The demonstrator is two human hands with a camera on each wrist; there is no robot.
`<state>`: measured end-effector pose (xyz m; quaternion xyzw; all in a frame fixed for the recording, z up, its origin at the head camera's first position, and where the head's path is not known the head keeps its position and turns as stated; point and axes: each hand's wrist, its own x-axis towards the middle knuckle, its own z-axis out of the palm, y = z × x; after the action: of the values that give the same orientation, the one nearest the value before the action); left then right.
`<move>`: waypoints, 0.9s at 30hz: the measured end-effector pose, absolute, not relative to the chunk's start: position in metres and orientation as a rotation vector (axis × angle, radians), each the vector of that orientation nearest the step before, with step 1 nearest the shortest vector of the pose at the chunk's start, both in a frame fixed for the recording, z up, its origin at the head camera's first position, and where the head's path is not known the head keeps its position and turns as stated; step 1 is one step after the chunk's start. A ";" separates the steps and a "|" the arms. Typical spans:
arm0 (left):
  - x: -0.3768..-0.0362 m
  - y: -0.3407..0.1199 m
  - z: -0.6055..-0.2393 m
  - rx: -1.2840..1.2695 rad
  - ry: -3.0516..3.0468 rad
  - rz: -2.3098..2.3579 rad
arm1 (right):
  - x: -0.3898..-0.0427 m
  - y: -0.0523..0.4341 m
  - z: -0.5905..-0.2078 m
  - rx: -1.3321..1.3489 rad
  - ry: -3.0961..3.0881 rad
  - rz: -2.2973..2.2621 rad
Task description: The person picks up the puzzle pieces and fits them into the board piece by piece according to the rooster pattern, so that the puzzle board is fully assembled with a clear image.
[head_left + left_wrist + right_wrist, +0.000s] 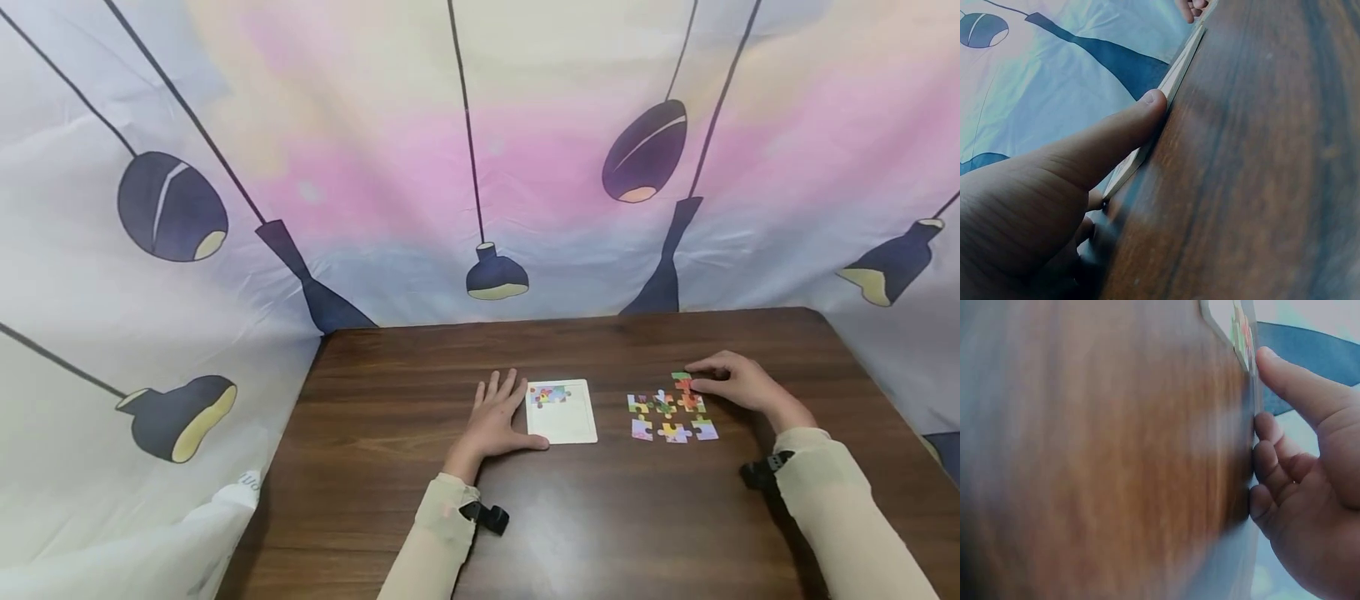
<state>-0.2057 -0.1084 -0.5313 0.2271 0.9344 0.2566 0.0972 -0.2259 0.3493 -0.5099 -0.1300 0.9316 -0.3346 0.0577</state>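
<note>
A square white puzzle board (566, 417) lies on the table, with a few joined jigsaw pieces (551, 395) in its upper left part. My left hand (491, 423) rests at the board's left side, fingers spread and straight. Its thumb (1141, 119) lies on the board's near edge in the left wrist view. To the right, my right hand (738, 385) pinches a red and green jigsaw piece (681, 380) between thumb and index finger at the top of a group of loose pieces. In the right wrist view its other fingers (1264, 456) are bent against the table.
Several loose jigsaw pieces (675, 432) lie in rows right of the board, some touching. The brown wooden table (405, 367) reaches back to a hanging cloth (420, 192) printed with lamps. Wrist cameras (493, 518) are strapped to both sleeves.
</note>
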 end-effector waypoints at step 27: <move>-0.207 -0.110 -0.529 0.674 2.765 0.728 | -0.233 0.329 -0.513 -0.470 2.902 -0.915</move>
<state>-0.2071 -0.1096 -0.5292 0.2282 0.9364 0.2465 0.1016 -0.2331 0.3291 -0.5132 -0.1525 0.9421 -0.2970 0.0314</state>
